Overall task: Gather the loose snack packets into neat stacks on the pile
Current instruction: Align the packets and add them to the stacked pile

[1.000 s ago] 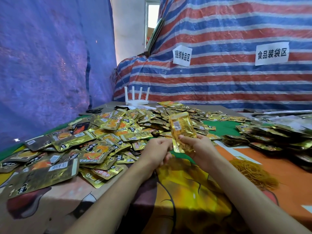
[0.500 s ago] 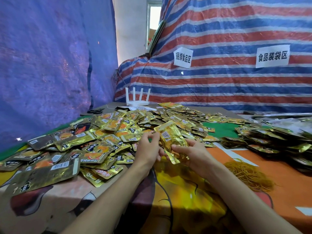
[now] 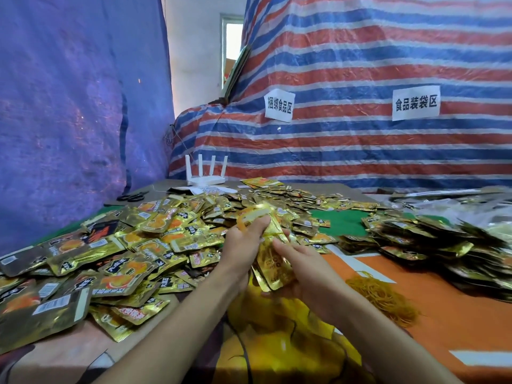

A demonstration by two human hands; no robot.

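Left hand (image 3: 242, 246): back to camera, fingers pinching a gold snack packet (image 3: 253, 216), which sits tilted just above the front edge of the loose pile (image 3: 133, 253).

Right hand (image 3: 304, 268): palm up, fingers curled under a small bundle of packets (image 3: 273, 266), thumb on top. The bundle is fanned, not squared (edges staggered at the lower end). It is held above the table, just in front of the pile. Bundle top and the left hand's packet overlap; I cannot tell whether they touch.

The loose pile covers the left and centre of the table, with packets lying flat at all angles, labels up and down mixed.

At right is a separate mass of darker packets (image 3: 432, 245), lying in overlapping rows on the orange cloth (image 3: 457, 322).

A heap of yellow rubber bands (image 3: 385, 297) lies on the orange cloth, near the right forearm. A green patch (image 3: 343, 221) shows between the two packet masses.

At the back are a white four-antenna router (image 3: 206, 173) and scissors (image 3: 133, 195) at the far left edge. Behind them hang a striped tarp (image 3: 360, 65) with two paper signs (image 3: 279, 106) (image 3: 415, 105), and a blue tarp (image 3: 69, 106) at left.
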